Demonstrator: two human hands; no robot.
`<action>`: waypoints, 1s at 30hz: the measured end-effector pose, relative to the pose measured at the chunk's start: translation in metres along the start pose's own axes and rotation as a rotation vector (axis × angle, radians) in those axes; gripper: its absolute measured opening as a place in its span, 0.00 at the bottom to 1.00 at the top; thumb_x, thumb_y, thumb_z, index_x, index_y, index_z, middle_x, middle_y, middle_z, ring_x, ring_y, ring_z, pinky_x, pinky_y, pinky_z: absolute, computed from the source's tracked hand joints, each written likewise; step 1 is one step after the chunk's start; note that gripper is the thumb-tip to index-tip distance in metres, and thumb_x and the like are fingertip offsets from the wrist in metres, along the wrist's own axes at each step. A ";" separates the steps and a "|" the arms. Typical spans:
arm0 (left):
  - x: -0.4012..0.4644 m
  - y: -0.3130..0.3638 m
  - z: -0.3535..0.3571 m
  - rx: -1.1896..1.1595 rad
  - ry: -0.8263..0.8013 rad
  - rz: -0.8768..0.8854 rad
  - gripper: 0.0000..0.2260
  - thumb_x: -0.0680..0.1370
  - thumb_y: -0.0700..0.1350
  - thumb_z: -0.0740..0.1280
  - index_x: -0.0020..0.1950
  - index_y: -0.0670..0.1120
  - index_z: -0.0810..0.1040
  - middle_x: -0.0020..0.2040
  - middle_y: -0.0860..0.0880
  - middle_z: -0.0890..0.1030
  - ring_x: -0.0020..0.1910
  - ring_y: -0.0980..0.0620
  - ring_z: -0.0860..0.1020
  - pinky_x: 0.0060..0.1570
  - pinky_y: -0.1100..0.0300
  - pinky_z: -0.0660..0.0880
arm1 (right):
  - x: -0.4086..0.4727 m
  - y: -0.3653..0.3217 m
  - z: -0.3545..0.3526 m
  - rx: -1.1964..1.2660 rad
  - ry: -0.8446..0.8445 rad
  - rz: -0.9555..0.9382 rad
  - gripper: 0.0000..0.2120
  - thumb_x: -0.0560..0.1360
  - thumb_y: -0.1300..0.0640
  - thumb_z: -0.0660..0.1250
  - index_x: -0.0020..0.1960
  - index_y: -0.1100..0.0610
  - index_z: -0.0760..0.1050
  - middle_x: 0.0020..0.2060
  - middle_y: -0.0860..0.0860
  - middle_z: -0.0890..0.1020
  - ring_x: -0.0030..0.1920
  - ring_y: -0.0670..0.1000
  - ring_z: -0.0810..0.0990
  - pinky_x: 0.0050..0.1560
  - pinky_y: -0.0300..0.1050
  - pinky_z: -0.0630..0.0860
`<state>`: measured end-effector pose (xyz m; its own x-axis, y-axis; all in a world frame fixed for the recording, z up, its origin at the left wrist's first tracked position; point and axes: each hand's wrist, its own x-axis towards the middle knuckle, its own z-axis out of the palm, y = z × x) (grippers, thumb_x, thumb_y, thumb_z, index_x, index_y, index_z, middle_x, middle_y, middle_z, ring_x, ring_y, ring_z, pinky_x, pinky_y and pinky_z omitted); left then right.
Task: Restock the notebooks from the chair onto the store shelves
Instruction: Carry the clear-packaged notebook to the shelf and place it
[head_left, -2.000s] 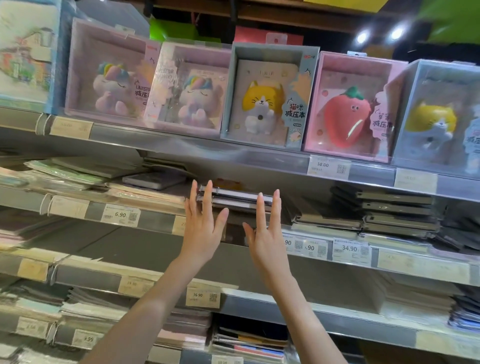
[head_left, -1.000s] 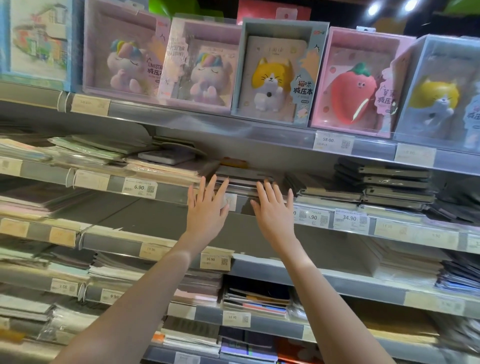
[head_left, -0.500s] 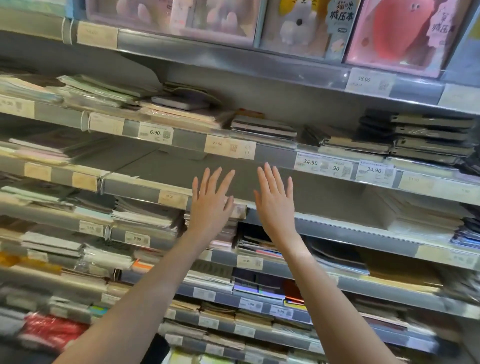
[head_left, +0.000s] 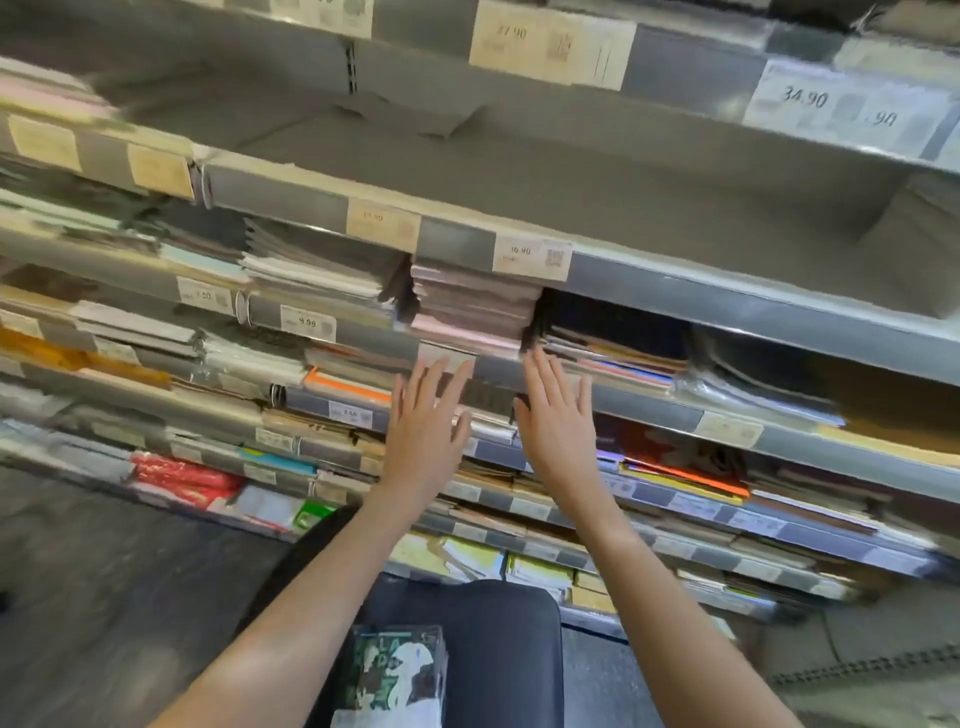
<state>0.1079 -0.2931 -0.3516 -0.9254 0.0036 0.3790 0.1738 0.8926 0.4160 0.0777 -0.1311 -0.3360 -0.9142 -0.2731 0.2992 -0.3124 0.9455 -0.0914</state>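
Note:
A black chair seat (head_left: 498, 639) stands below me in front of the shelves. On it lies a stack of notebooks (head_left: 397, 675) with a green and white cover on top, partly cut off by the frame's bottom edge. My left hand (head_left: 423, 421) and my right hand (head_left: 558, 421) hang in the air before the middle shelves, fingers straight and spread, holding nothing. Both hands are well above the chair and apart from the notebooks. A pink notebook pile (head_left: 472, 306) sits on the shelf just above my fingertips.
Grey shelves (head_left: 727, 306) with price tags fill the view, packed with flat piles of notebooks. The wide shelf (head_left: 519, 171) above the pink pile is mostly bare. Red packets (head_left: 182, 478) lie low on the left. Dark floor (head_left: 104, 597) spreads at lower left.
My view has swung down from the upper shelves to the lower ones. Both empty hands have come down with it, and the chair with the notebooks has come into sight.

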 end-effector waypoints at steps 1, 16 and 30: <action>-0.011 -0.008 0.011 -0.004 -0.025 -0.010 0.25 0.80 0.47 0.58 0.75 0.54 0.53 0.76 0.48 0.57 0.76 0.47 0.48 0.73 0.49 0.42 | -0.008 0.000 0.016 0.000 -0.040 0.007 0.25 0.82 0.50 0.49 0.76 0.54 0.49 0.76 0.50 0.49 0.76 0.50 0.45 0.73 0.55 0.39; -0.213 -0.114 0.155 0.039 -0.465 -0.284 0.27 0.75 0.54 0.50 0.74 0.48 0.61 0.72 0.43 0.65 0.73 0.41 0.59 0.71 0.46 0.50 | -0.160 -0.021 0.230 0.114 -0.488 0.002 0.26 0.78 0.52 0.61 0.74 0.58 0.59 0.73 0.54 0.62 0.73 0.55 0.60 0.72 0.60 0.50; -0.341 -0.159 0.218 -0.095 -0.781 -0.735 0.39 0.74 0.57 0.67 0.76 0.57 0.45 0.76 0.39 0.48 0.74 0.40 0.51 0.71 0.49 0.55 | -0.223 -0.045 0.345 0.362 -0.919 0.136 0.38 0.75 0.46 0.64 0.76 0.53 0.46 0.76 0.50 0.53 0.74 0.53 0.56 0.73 0.51 0.50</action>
<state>0.3229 -0.3378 -0.7269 -0.7671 -0.2024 -0.6087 -0.5180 0.7552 0.4017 0.2061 -0.1741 -0.7266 -0.7453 -0.3417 -0.5725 -0.1099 0.9099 -0.4000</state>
